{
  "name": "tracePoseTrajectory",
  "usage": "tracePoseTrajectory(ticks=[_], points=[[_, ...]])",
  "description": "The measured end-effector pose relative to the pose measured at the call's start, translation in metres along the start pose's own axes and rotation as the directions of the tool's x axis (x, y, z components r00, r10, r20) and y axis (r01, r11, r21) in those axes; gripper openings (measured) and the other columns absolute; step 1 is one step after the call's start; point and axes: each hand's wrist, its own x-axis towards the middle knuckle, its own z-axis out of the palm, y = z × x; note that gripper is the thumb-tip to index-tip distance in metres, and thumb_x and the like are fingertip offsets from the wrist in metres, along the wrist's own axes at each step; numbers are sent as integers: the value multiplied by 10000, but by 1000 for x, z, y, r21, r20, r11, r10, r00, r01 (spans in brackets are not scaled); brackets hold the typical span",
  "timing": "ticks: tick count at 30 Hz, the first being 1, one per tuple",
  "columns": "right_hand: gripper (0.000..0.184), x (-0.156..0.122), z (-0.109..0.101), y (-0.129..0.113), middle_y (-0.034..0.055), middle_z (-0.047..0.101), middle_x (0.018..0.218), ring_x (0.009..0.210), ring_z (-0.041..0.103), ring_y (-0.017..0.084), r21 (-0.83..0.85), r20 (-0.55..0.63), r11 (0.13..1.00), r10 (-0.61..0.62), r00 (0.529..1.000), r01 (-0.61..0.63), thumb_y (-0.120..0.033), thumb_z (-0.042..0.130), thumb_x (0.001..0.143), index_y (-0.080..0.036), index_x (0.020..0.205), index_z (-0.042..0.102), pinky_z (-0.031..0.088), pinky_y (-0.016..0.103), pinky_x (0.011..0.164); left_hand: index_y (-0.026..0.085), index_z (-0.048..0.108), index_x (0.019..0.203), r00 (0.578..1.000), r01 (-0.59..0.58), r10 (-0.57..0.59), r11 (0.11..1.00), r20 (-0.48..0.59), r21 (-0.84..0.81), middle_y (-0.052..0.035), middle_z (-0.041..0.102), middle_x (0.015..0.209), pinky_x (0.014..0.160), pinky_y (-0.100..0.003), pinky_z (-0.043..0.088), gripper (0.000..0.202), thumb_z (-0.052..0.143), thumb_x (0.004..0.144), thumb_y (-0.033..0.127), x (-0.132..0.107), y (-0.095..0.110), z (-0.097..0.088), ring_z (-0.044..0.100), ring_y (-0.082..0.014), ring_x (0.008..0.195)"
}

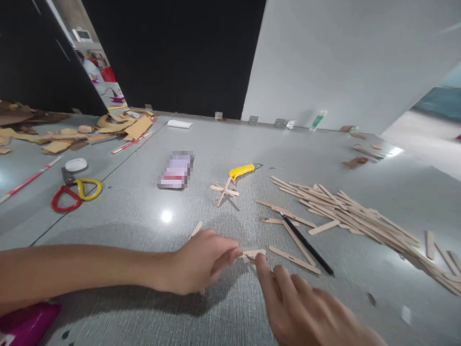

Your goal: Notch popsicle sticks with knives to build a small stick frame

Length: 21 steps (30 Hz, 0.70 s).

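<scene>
My left hand (205,262) is closed in a pinch on a wooden craft stick (255,252) low over the table. A further pale stick end (196,229) juts out behind this hand; its other parts are hidden. My right hand (298,302) has its fingers bent, the index fingertip touching the far end of the pinched stick. A thin brownish piece shows under the right fingers, mostly hidden. Ahead lies a small cross of joined craft sticks (225,191), beside a yellow utility knife (243,170). A black pen (306,242) rests across loose sticks near my right hand.
A long pile of craft sticks (356,216) spreads to the right. A phone (176,170), scissors (75,192) with red and yellow handles, and a white mouse (76,165) lie leftward. Cardboard scraps (126,125) sit farther back. A magenta object (29,324) is at lower left.
</scene>
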Motion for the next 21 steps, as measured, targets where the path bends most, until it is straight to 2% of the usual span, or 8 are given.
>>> tracePoseTrajectory(ticks=[2, 3, 6, 9, 14, 17, 21], points=[[558, -6, 11, 12, 113, 739, 777, 481, 686, 218, 69, -47, 998, 8, 999, -5, 93, 385, 781, 28, 1250, 678, 540, 325, 366, 189, 462, 730, 1000, 6, -6, 997, 1, -78, 88, 328, 550, 514, -213, 248, 378, 396, 1086, 296, 2, -2, -5, 291, -78, 487], [547, -8, 16, 19, 110, 744, 799, 509, 704, 224, 108, -70, 994, 8, 998, 0, 103, 355, 814, 22, 1267, 651, 560, 332, 394, 185, 477, 734, 1000, 9, -10, 995, -2, -99, 88, 334, 552, 515, -208, 255, 375, 403, 1084, 295, 2, -3, -7, 294, -75, 487], [441, -10, 27, 40, 87, 736, 803, 517, 698, 203, 214, -148, 972, -68, 987, 99, 50, 275, 989, 15, 1312, 573, 560, 318, 426, 173, 507, 742, 1000, -8, 9, 993, 7, -115, 84, 368, 557, 540, -201, 293, 368, 406, 1082, 272, 4, -3, -11, 317, -64, 484], [429, -9, 36, 53, 55, 705, 763, 534, 686, 184, 294, -168, 933, -163, 972, 207, -25, 208, 1079, 20, 1389, 501, 540, 296, 445, 173, 486, 736, 999, -44, 47, 994, 23, -101, 94, 342, 544, 560, -204, 313, 344, 422, 1068, 233, 5, -3, -11, 305, -58, 478], [455, -14, 51, 60, 50, 684, 766, 554, 660, 166, 409, -182, 877, -193, 964, 252, -81, 163, 1117, 27, 1451, 452, 519, 282, 491, 183, 422, 690, 997, -58, 63, 994, 48, -89, 97, 310, 535, 533, -212, 288, 374, 443, 1059, 237, 5, -2, -11, 286, -61, 475], [465, -17, 58, 61, 53, 684, 787, 582, 657, 166, 472, -173, 846, -184, 968, 246, -113, 155, 1132, 5, 1481, 438, 516, 280, 521, 179, 437, 680, 996, -41, 49, 994, 70, -106, 91, 329, 539, 523, -206, 282, 379, 441, 1056, 228, 5, -3, -11, 306, -64, 486], [468, -14, 53, 58, 37, 673, 779, 578, 641, 162, 532, -155, 820, -149, 977, 210, -135, 138, 1140, -31, 1478, 445, 486, 276, 505, 167, 485, 703, 997, -24, 32, 995, 77, -101, 90, 346, 548, 538, -201, 291, 347, 454, 1046, 211, 6, -2, -11, 326, -61, 503]])
